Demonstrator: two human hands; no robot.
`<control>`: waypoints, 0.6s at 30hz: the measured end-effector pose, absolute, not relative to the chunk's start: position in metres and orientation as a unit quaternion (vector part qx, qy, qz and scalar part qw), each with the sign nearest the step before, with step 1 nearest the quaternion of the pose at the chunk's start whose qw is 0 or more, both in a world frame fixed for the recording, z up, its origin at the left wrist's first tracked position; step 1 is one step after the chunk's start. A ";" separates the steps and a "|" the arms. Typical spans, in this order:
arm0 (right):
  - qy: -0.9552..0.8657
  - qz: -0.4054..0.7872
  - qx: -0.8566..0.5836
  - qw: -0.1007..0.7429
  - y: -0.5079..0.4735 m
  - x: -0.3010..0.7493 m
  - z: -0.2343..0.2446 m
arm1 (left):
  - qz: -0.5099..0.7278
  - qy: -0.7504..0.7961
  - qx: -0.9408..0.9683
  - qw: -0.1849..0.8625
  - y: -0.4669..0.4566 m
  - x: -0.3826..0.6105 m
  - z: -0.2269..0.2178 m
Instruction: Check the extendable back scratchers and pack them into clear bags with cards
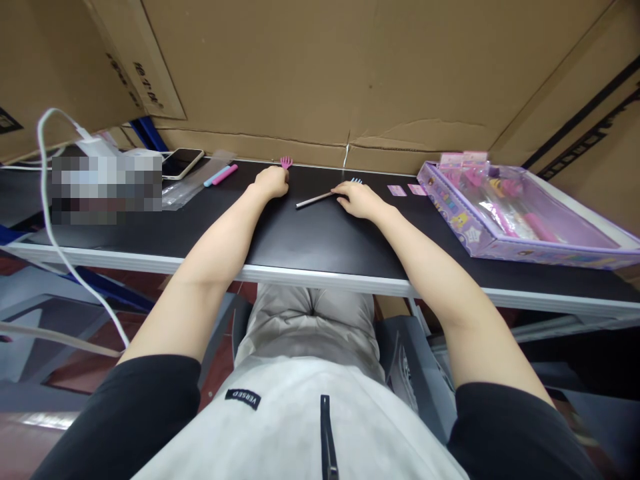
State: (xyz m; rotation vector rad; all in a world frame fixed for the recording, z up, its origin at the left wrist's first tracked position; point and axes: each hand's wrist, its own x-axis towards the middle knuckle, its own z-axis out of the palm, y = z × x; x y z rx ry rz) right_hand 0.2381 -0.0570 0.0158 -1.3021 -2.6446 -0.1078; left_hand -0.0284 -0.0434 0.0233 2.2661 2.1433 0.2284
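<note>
My left hand (273, 182) is closed at the far side of the black table, with a pink claw-shaped head (286, 162) sticking up past its fingers. It looks like a back scratcher; its handle is hidden in the hand. To the right, my right hand (359, 199) rests low over the table with its fingers bent on a second back scratcher (315, 199). That one has a slim silver rod pointing left, and blue prongs show just beyond the knuckles. Two small pink-and-purple cards (397, 191) lie right of this hand.
A purple toy box (480, 243) with a clear window stands on the right. Blue and pink tubes (225, 175), a clear plastic bag (183, 190) and a phone (183, 163) lie on the left. A white cable (47, 200) hangs over the table edge. Cardboard (310, 73) walls the back.
</note>
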 end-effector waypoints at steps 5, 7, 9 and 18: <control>-0.892 -0.035 -0.440 0.096 -0.059 0.238 0.016 | 0.128 0.720 0.683 0.005 -0.047 -0.036 0.027; -0.891 -0.034 -0.443 0.094 -0.060 0.237 0.017 | 0.157 0.755 0.636 -0.005 -0.048 -0.045 0.029; -0.890 -0.032 -0.446 0.090 -0.060 0.237 0.017 | 0.167 0.791 0.589 -0.001 -0.050 -0.056 0.029; -0.892 -0.026 -0.441 0.097 -0.057 0.238 0.015 | 0.151 0.851 0.499 0.062 -0.049 -0.087 0.020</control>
